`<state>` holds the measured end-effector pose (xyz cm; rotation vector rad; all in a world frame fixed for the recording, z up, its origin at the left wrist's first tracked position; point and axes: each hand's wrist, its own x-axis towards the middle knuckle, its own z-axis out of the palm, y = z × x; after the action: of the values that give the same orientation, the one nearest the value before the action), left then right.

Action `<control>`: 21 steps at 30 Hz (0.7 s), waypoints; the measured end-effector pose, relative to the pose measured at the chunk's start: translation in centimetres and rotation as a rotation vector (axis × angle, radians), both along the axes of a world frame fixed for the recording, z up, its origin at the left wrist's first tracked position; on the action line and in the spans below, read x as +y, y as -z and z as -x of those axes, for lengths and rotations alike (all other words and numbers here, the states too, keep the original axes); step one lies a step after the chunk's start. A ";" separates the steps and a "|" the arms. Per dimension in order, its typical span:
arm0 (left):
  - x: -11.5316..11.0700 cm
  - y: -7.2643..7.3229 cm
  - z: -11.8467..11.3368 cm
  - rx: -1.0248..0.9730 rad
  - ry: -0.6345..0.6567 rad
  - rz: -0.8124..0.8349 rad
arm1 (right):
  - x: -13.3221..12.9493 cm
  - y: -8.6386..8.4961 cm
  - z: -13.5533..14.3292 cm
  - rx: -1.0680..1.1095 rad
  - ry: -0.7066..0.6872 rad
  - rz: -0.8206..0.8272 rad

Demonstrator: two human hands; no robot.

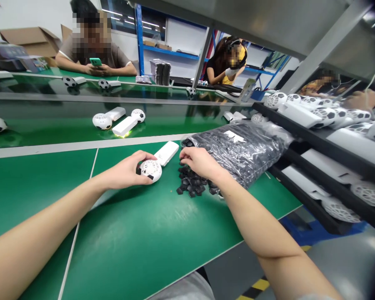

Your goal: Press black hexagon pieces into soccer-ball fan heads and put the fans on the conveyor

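Note:
On the green table, my left hand (134,170) grips the round head of a white handheld fan (151,170) with a football-like pattern. The fan's white handle (166,153) points away to the upper right. My right hand (197,161) is over a heap of small black plastic pieces (192,181), its thumb and fingertips pinched together; whatever is between them is too small to make out. The pieces lie beside the mouth of a clear plastic bag (246,146) filled with more of them.
Black trays (318,200) of white fans are stacked at the right. Behind the table runs a green conveyor (50,125) carrying several fans, one with a lit yellow-green glow. Across it sits a person holding a green phone (95,61); other people are farther right.

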<state>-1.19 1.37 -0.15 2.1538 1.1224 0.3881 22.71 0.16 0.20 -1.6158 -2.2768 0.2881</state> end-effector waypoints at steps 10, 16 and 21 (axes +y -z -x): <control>-0.2 0.3 -0.2 -0.010 0.025 -0.002 | -0.9 0.8 2.5 0.274 -0.496 -0.082; -1.2 1.5 -1.8 -0.092 -0.114 -0.107 | -0.8 1.3 3.4 0.229 -0.521 -0.122; -1.3 2.0 -2.0 -0.126 -0.107 -0.168 | -0.3 1.6 3.5 0.302 -0.489 -0.078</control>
<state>0.84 0.12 -2.17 2.1838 1.1721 0.6786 19.19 -0.15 -1.36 -0.8852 -2.3706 0.5133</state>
